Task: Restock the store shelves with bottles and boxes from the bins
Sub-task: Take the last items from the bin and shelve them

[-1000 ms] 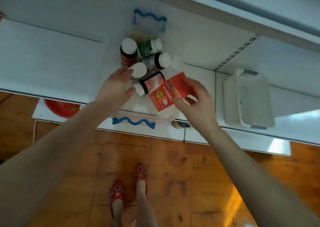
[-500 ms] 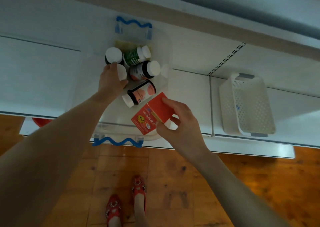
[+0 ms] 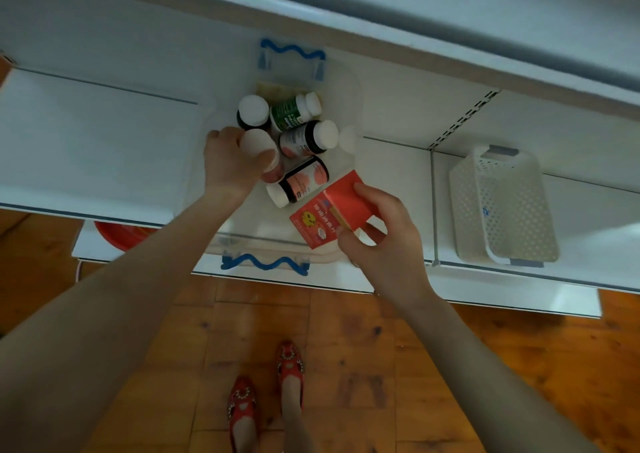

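Fingers [image 3: 265,156] of left hand [image 3: 227,168] round bottle [image 3: 258,143] in clear bin [image 3: 349,106], right hand [image 3: 384,241] gripping red box [image 3: 332,215], other bottles [image 3: 304,137] beside, basket [image 3: 502,207] apart

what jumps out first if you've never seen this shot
The red box pinched in the right hand over the near right corner of the clear bin draws the eye first. Just left of it, the left hand holds a white-capped bottle inside the bin, beside four other bottles. A white basket sits on the shelf to the right.
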Demonstrator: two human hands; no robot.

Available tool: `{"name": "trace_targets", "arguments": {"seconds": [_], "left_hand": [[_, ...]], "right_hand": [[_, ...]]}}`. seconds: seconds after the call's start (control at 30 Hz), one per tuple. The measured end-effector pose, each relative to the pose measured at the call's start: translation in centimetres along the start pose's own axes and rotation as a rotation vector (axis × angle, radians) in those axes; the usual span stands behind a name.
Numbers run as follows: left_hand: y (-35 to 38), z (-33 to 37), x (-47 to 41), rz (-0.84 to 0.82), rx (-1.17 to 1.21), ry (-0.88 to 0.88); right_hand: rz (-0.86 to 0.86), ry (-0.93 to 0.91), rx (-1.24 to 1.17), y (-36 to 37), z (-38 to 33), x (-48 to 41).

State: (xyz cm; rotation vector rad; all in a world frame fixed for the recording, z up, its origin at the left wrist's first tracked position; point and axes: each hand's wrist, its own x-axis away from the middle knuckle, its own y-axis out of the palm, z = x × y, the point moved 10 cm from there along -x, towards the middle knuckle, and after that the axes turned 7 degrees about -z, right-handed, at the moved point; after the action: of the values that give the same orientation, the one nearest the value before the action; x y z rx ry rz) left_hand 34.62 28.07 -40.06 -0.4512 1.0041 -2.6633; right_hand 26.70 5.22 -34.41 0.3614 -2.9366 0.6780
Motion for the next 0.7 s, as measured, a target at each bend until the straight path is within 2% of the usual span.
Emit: {"name": "trace_targets", "arguments": {"seconds": [0.2, 0.33, 0.47, 0.7], "left_hand": [[-5.3, 1.1, 5.6, 0.063, 0.260, 0.009], [-8.3, 1.2, 10.1, 0.018, 0.368, -0.047], [-11.3, 1.9, 14.5, -0.058, 0.603, -0.104], [-17.1, 7.2, 19.1, -0.083, 0.750, -0.016]], "right_hand": [[0.037, 0.013, -0.021, -0.4, -2.8, 3.1], [0.050, -0.004, -0.039, -0.7, -5.6, 6.3], [0.032, 0.006, -0.060, -1.7, -8.3, 10.0], [0.068, -0.006, -0.131, -5.3, -13.9, 14.5]]}}
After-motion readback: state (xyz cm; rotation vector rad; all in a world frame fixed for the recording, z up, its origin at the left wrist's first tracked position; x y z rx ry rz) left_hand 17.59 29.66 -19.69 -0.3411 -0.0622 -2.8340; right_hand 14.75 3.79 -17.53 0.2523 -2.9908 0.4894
